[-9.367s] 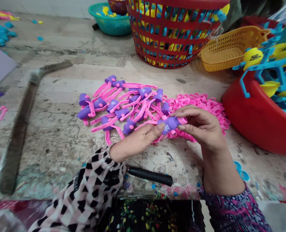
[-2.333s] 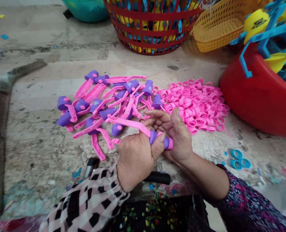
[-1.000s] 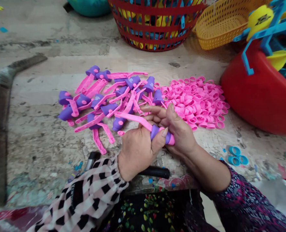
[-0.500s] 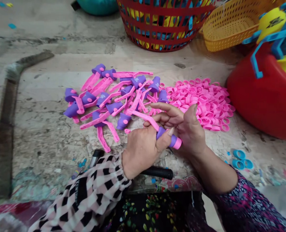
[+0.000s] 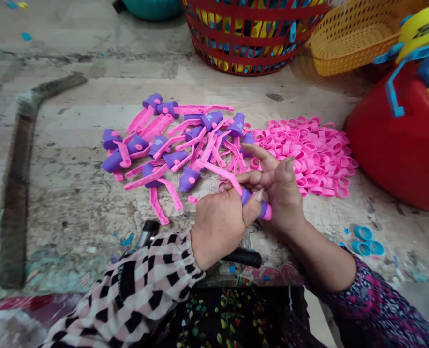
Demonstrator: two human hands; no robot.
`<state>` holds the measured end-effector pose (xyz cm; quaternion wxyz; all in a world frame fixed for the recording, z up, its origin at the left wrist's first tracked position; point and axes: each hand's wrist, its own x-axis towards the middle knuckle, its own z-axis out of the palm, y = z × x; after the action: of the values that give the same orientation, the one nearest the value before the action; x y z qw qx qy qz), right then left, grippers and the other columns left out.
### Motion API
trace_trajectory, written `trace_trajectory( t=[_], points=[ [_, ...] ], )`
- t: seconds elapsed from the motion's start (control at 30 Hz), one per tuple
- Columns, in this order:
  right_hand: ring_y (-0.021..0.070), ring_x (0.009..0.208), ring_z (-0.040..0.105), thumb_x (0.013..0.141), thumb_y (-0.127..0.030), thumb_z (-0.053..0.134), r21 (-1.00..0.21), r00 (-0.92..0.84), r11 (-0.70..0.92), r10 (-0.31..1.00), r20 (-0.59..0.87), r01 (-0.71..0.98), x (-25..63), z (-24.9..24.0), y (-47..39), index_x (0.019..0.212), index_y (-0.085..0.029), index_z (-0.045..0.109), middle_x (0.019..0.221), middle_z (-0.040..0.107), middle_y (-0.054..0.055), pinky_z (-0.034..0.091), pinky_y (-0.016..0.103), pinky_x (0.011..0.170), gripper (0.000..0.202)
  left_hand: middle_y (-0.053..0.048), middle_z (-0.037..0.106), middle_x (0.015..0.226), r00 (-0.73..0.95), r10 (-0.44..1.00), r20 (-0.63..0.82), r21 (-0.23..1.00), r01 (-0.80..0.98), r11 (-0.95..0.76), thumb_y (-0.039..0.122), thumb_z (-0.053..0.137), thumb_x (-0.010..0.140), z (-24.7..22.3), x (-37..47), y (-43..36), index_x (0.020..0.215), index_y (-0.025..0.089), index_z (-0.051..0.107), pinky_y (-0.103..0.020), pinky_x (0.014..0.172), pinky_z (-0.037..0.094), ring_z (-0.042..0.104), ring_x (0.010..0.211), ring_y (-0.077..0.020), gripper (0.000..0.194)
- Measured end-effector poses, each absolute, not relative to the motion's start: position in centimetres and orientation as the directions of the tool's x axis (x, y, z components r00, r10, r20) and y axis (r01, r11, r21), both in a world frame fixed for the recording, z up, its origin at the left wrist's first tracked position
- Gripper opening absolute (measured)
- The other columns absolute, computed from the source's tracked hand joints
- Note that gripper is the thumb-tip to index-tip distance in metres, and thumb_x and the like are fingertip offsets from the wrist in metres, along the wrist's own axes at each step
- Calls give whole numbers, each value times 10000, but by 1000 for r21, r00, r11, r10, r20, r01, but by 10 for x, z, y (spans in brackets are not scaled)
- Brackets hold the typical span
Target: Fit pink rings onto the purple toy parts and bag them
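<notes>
My left hand (image 5: 223, 222) is closed on a purple cup piece (image 5: 246, 197) with a long pink arm (image 5: 221, 171) pointing up and left and a pink ring (image 5: 267, 212) on its lower right end. My right hand (image 5: 281, 193) is beside that end, palm turned up, fingers apart and thumb raised. Its fingers reach behind the piece, and whether they touch it is hidden. Beyond my left hand lies a pile of purple cups with pink arms (image 5: 158, 145). Behind my right hand spreads a heap of pink rings (image 5: 316, 154).
A red basket (image 5: 246, 41) and a yellow basket (image 5: 352, 41) stand at the back. On the right is a big red container (image 5: 392, 145). Several blue rings (image 5: 362, 247) lie near the front right. A black-handled tool (image 5: 245, 257) is partly under my left wrist. A bent metal bar (image 5: 16, 193) lies left.
The view has shifted slightly, so the scene sits a little further right. My right hand's fingers have moved slightly against the held piece, which my left hand still grips.
</notes>
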<state>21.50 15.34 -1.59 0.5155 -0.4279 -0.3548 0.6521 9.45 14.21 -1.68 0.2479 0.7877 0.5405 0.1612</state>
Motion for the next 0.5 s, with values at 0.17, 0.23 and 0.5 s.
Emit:
trace_trajectory(
  t=[0.17, 0.23, 0.5],
  points=[
    [226, 703, 706, 751, -731, 519, -897, -94, -235, 972, -215, -376, 214, -16, 156, 1277, -261, 531, 765, 734, 37, 516, 314, 583, 704, -106, 712, 886, 347, 938, -16, 572, 772, -276, 556, 206, 950, -21, 97, 142, 1079, 173, 615, -377, 673, 508, 682, 803, -266, 576],
    [221, 692, 701, 757, -720, 525, -898, -93, -238, 971, -219, -370, 213, -16, 157, 1254, -255, 554, 754, 730, 36, 518, 317, 588, 681, -91, 710, 965, 351, 936, -2, 603, 748, -279, 548, 228, 952, -22, 97, 143, 1134, 200, 598, -379, 684, 511, 683, 822, -261, 540],
    [209, 756, 691, 821, -718, 412, -875, -173, -288, 956, -238, -388, 218, -10, 158, 1139, -251, 653, 804, 727, 37, 537, 354, 718, 614, -45, 666, 1156, 426, 902, 65, 759, 566, -322, 492, 295, 970, -24, 91, 150, 1181, 248, 587, -345, 853, 503, 639, 1037, -216, 436]
  ],
)
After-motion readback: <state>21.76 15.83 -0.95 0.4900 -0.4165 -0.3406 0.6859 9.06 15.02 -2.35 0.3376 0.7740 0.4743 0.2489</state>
